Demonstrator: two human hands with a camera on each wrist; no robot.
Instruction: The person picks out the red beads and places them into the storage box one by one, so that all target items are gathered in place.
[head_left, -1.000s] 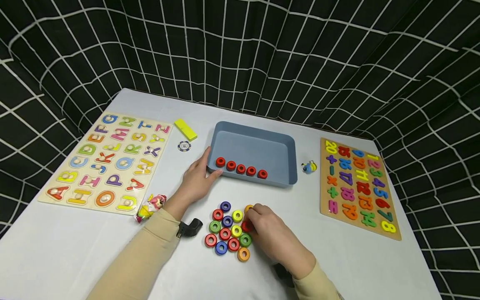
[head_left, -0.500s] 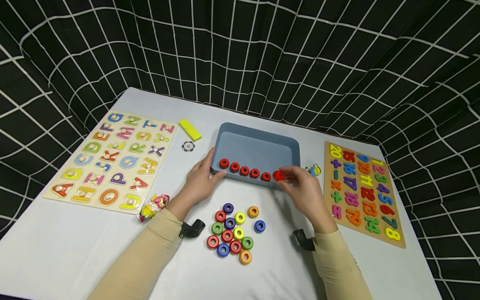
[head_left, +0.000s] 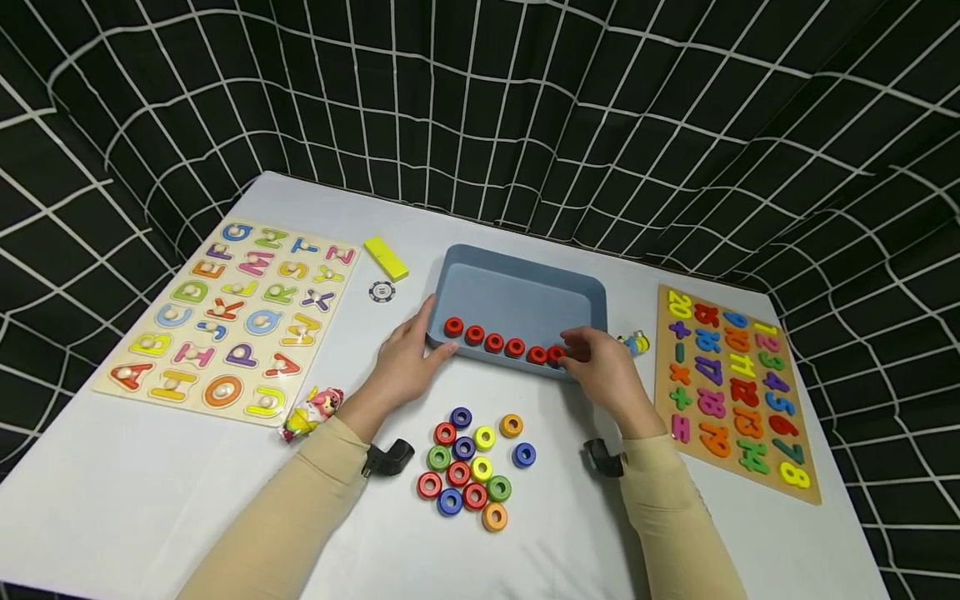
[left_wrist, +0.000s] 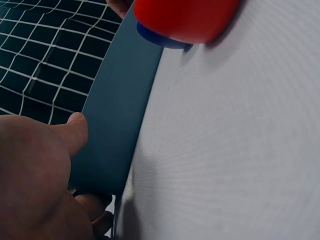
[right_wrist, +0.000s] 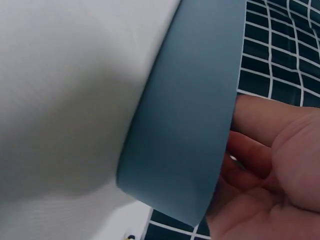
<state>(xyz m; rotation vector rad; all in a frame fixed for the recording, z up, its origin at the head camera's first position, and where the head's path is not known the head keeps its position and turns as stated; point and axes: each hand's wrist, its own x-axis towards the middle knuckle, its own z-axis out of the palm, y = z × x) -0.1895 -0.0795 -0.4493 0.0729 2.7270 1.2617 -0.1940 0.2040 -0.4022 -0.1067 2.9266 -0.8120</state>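
A blue-grey tray (head_left: 517, 265) holds a row of several red rings (head_left: 494, 342) along its near wall. My left hand (head_left: 405, 362) grips the tray's near-left corner, its thumb on the rim; the left wrist view shows the thumb (left_wrist: 75, 132) there. My right hand (head_left: 603, 367) reaches over the near wall and pinches the rightmost red ring (head_left: 555, 356) at the end of the row. In the right wrist view the tray wall (right_wrist: 185, 100) hides that ring and the fingertips. In front of the tray lies a loose group of coloured rings, among them a green ring (head_left: 498, 488).
An alphabet board (head_left: 232, 321) lies left, a number board (head_left: 738, 392) right. A pink-and-yellow figurine (head_left: 312, 414), a yellow block (head_left: 386, 258) and a poker chip (head_left: 382, 291) lie left of the tray. Right of it is a small blue-and-yellow figurine (head_left: 636, 342). A gridded black curtain surrounds the table.
My right hand has carried a red ring from the loose group into the tray, then shifted it left against the row's end. The left hand stays on the tray's corner.
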